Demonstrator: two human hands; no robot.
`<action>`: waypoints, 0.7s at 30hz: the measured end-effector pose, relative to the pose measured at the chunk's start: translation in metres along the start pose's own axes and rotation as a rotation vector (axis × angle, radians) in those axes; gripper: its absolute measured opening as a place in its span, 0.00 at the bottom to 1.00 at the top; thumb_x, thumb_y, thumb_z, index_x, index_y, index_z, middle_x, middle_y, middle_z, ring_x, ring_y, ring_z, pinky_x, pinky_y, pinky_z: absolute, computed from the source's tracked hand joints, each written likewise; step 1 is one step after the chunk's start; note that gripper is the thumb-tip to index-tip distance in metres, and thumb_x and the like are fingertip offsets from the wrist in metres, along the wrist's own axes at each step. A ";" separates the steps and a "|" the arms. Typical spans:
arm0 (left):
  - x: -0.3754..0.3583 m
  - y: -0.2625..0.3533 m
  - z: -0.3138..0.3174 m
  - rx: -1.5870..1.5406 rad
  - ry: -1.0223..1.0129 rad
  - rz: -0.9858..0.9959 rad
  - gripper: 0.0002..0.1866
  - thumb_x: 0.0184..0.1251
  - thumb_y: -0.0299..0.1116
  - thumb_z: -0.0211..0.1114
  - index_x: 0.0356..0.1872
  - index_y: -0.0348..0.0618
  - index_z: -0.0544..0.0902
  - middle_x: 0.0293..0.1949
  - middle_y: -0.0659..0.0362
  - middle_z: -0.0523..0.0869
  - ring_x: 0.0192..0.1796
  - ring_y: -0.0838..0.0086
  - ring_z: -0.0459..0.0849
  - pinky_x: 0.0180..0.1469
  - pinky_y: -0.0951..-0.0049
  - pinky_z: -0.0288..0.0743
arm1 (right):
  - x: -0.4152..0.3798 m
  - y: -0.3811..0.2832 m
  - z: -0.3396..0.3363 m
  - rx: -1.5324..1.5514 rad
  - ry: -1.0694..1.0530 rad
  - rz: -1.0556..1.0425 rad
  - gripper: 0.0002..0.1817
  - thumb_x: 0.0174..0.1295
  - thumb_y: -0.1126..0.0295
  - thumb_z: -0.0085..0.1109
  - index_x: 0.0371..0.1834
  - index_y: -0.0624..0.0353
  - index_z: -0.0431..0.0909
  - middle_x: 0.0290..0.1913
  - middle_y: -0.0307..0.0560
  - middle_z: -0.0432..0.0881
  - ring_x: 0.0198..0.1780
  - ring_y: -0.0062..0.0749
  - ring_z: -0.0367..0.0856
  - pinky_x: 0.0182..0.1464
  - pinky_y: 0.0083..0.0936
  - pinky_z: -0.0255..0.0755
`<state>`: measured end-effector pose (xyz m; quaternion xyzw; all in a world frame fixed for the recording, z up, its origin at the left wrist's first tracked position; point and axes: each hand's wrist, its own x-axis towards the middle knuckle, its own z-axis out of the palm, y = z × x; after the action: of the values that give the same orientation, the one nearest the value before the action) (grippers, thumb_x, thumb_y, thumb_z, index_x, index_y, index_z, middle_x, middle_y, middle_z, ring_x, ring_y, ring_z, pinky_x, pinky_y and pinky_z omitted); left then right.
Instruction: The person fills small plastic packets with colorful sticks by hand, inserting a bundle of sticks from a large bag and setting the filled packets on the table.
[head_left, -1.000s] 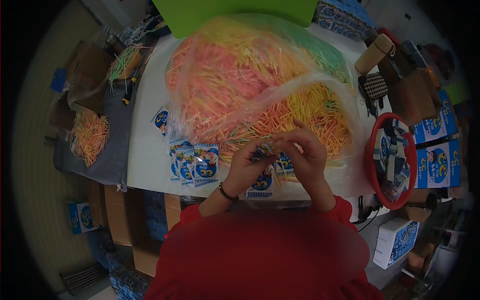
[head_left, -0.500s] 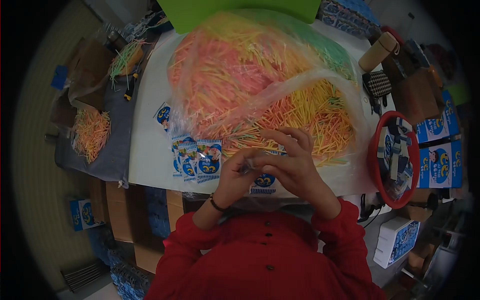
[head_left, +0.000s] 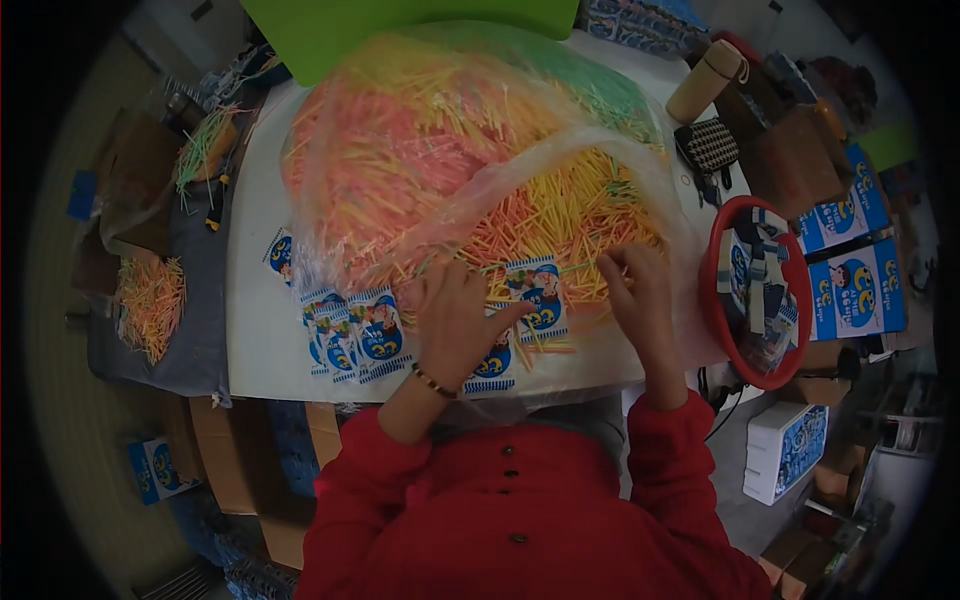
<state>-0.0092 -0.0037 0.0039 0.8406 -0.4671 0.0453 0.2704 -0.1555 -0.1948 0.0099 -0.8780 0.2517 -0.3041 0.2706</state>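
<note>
My left hand, with a beaded bracelet at its wrist, lies over the front edge of the stick pile, its thumb stretched away from the fingers. My right hand is at the pile's right front, fingertips drawn together; whatever is between them is too small to make out. A large clear plastic bag spills thin pink, yellow and green sticks. Between my hands lies a blue-and-white printed packet. Another packet is partly hidden by my left hand, and several more packets lie left of it.
A red basket with packets stands at the table's right edge. Behind it are a bottle and a checkered pouch. Printed boxes sit further right. Loose sticks lie on a grey surface at left.
My hands were together around something small and clear; now they are apart, left hand moved left, right hand moved right. A packet now shows between them. The whole view has shifted.
</note>
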 end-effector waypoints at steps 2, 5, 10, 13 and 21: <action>0.015 0.004 0.029 0.037 0.064 0.061 0.19 0.51 0.49 0.72 0.29 0.43 0.80 0.37 0.54 0.76 0.49 0.58 0.73 0.52 0.57 0.60 | 0.001 -0.001 0.012 -0.028 -0.030 -0.048 0.06 0.59 0.72 0.63 0.33 0.63 0.79 0.30 0.51 0.79 0.34 0.45 0.77 0.36 0.37 0.69; 0.019 0.002 0.040 -0.071 0.027 -0.017 0.16 0.52 0.45 0.71 0.29 0.42 0.81 0.35 0.56 0.77 0.49 0.60 0.74 0.53 0.57 0.59 | 0.000 0.000 0.019 0.018 -0.110 0.011 0.06 0.57 0.71 0.64 0.33 0.63 0.80 0.29 0.51 0.79 0.35 0.47 0.78 0.36 0.40 0.69; 0.021 -0.014 0.036 -0.235 0.154 -0.002 0.09 0.55 0.36 0.70 0.31 0.42 0.83 0.33 0.57 0.80 0.43 0.63 0.77 0.48 0.60 0.65 | 0.013 0.006 0.037 -0.092 -0.101 -0.088 0.10 0.53 0.67 0.68 0.33 0.61 0.80 0.31 0.50 0.79 0.35 0.44 0.79 0.38 0.36 0.72; 0.022 -0.012 0.018 -0.515 0.185 -0.158 0.05 0.60 0.31 0.69 0.33 0.42 0.83 0.36 0.58 0.84 0.39 0.69 0.81 0.43 0.66 0.72 | 0.019 -0.004 0.050 -0.263 -0.238 -0.105 0.17 0.48 0.62 0.72 0.36 0.59 0.79 0.38 0.52 0.79 0.44 0.49 0.77 0.45 0.42 0.70; 0.019 -0.032 0.000 -1.739 0.127 -0.568 0.12 0.67 0.25 0.63 0.50 0.39 0.78 0.42 0.56 0.86 0.45 0.76 0.86 0.45 0.74 0.82 | 0.005 -0.002 0.072 -0.271 -0.246 -0.178 0.17 0.50 0.67 0.67 0.38 0.65 0.73 0.41 0.58 0.74 0.45 0.54 0.72 0.47 0.44 0.68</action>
<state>0.0279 -0.0045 -0.0028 0.4199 -0.0968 -0.3444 0.8341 -0.1033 -0.1732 -0.0356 -0.9558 0.1766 -0.1806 0.1505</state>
